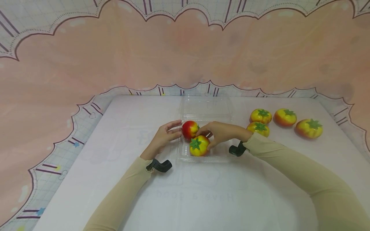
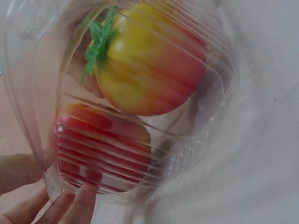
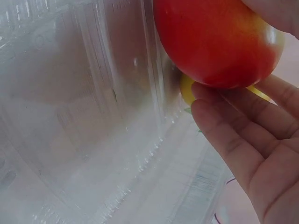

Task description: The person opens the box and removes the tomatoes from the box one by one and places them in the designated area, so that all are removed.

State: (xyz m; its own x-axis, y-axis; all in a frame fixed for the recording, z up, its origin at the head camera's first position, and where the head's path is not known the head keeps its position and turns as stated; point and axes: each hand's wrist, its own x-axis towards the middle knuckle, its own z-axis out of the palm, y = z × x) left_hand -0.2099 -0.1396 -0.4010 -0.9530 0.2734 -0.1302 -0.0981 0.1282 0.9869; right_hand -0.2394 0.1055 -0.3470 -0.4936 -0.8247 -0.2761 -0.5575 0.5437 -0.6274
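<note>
A clear plastic clamshell box (image 1: pixel 185 158) lies on the table with its lid (image 1: pixel 206 107) raised at the back. In its left part sit two red-and-yellow toy tomatoes, one behind (image 1: pixel 189 130) and one in front (image 1: pixel 198 150). My right hand (image 1: pixel 221 132) grips the front tomato between thumb and fingers, its green leafy top turned to the left. In the right wrist view its red side (image 3: pixel 215 46) shows between thumb and fingers. My left hand (image 1: pixel 163 138) touches the box's left wall with extended fingertips (image 2: pixel 81 203), beside the rear tomato (image 2: pixel 103 147).
To the right of the box lie several more toy tomatoes (image 1: pixel 285 117), one partly behind my right forearm. A white sheet (image 1: pixel 115 128) with faint lettering covers the table. A patterned curtain (image 1: pixel 173 51) hangs behind. Each wrist carries a black camera mount (image 1: pixel 162 166).
</note>
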